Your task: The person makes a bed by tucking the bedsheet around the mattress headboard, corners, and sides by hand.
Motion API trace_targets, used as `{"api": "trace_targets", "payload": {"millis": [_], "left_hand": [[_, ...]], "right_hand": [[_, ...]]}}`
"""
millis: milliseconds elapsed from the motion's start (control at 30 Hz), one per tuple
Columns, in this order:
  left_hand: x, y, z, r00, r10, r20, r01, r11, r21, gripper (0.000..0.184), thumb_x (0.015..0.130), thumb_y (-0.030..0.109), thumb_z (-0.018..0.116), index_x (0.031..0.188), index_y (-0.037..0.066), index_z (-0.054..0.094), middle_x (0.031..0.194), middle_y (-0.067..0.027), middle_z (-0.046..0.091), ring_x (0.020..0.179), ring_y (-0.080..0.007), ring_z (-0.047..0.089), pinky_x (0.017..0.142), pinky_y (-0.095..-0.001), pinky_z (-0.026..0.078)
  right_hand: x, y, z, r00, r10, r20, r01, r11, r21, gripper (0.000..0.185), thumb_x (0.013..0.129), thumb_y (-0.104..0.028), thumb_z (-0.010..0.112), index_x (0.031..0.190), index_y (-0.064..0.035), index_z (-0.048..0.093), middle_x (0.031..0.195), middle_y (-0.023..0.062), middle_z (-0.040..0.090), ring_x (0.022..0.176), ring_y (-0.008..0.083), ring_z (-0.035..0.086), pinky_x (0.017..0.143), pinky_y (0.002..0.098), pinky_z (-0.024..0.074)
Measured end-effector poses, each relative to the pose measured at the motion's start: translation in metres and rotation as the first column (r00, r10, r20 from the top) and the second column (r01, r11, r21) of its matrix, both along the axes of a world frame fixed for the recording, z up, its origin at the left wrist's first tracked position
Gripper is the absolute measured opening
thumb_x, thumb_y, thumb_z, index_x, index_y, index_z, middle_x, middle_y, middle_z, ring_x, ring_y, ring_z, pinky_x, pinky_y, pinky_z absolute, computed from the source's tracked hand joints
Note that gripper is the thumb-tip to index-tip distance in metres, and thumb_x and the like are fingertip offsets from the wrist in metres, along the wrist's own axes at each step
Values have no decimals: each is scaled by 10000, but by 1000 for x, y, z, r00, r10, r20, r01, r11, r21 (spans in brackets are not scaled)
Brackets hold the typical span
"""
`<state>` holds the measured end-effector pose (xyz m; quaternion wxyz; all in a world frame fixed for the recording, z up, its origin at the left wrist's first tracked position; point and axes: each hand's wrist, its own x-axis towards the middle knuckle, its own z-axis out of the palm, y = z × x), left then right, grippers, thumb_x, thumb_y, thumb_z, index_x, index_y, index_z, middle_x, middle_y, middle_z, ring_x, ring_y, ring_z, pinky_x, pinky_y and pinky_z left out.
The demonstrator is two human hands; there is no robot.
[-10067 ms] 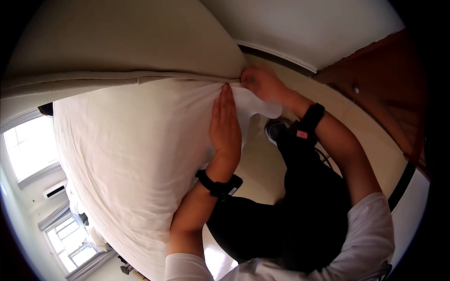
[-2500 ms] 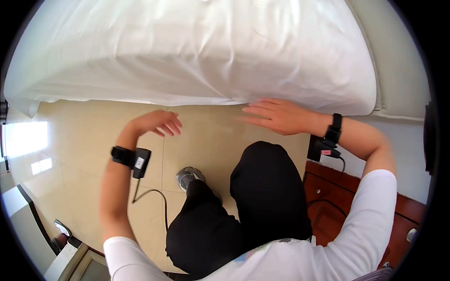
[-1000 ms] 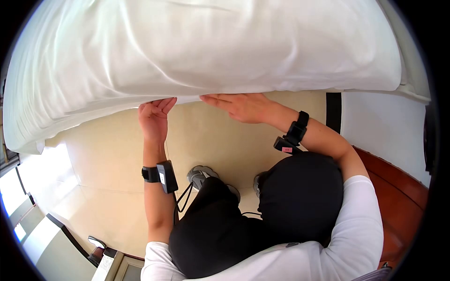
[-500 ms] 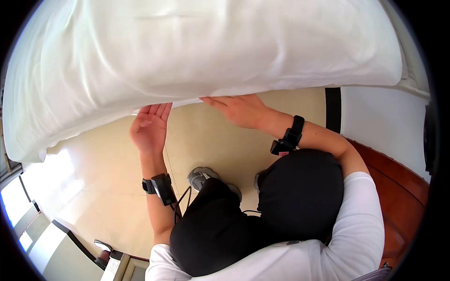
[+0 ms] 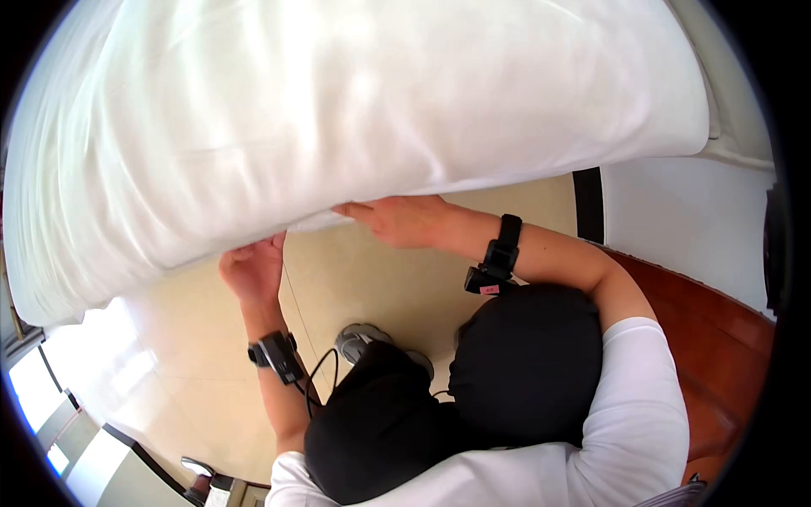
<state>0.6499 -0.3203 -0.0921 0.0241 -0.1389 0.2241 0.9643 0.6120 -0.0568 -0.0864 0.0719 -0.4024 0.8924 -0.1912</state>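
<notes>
A white bed sheet [image 5: 355, 101] drapes over a thick, rounded edge and fills the upper part of the head view. My left hand [image 5: 255, 266] is at its lower hem, palm turned up, with curled fingers closed on the cloth; the fingertips are partly hidden beneath it. To the right, my right hand [image 5: 405, 221] grips the same hem between thumb and fingers, its upper side covered by the overhanging fabric. A narrow strip of white cloth shows under the edge between both hands.
Below the sheet lies beige tiled floor [image 5: 338, 279]. At right stand a white panel [image 5: 676, 220] with a black strip and a reddish-brown wooden surface [image 5: 710, 338]. My black-trousered knees [image 5: 528, 363] are bent close beneath the hands. A cable hangs from the left wrist device [image 5: 279, 357].
Both hands have shifted slightly left and lower in view, along with the sheet's hem. My left fingers, straighter before, have curled in at the cloth.
</notes>
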Motion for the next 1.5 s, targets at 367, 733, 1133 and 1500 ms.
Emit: {"api": "trace_targets", "payload": {"millis": [367, 733, 1133, 1500], "left_hand": [[1, 18, 16, 999, 2, -52, -3, 1000, -9, 592, 677, 16, 411, 1263, -46, 472, 1345, -178, 484, 1293, -361, 409, 1130, -513, 280], [-20, 7, 6, 996, -92, 11, 92, 995, -33, 315, 867, 144, 434, 1115, 3, 568, 1228, -114, 581, 1147, -307, 552, 1031, -529, 419], [-14, 11, -11, 975, -210, -72, 154, 874, -462, 411, 933, 175, 448, 1313, 20, 444, 1349, -111, 482, 1253, -299, 462, 1051, -504, 407], [34, 15, -1, 964, -259, 62, -69, -465, -883, 678, 736, 20, 520, 1386, -52, 341, 1370, -223, 435, 1334, -386, 315, 1111, -490, 222]], "right_hand": [[-22, -14, 9, 965, -35, 261, 29, 999, 28, 453, 933, -320, 417, 1304, -68, 474, 1182, 176, 585, 1039, 328, 580, 886, 425, 466], [-27, -14, 27, 966, -52, 253, -33, 947, 319, 522, 901, -439, 444, 1259, -65, 514, 1257, 160, 537, 1161, 339, 491, 1000, 449, 372], [-37, -9, -3, 971, -72, 227, 95, 991, -90, 297, 840, -295, 535, 1047, -103, 628, 1014, 70, 647, 950, 263, 582, 821, 406, 449], [-31, -2, 5, 946, -145, 290, 193, 970, -145, 284, 797, -120, 524, 1054, -44, 618, 956, 91, 656, 872, 274, 585, 800, 404, 451]]}}
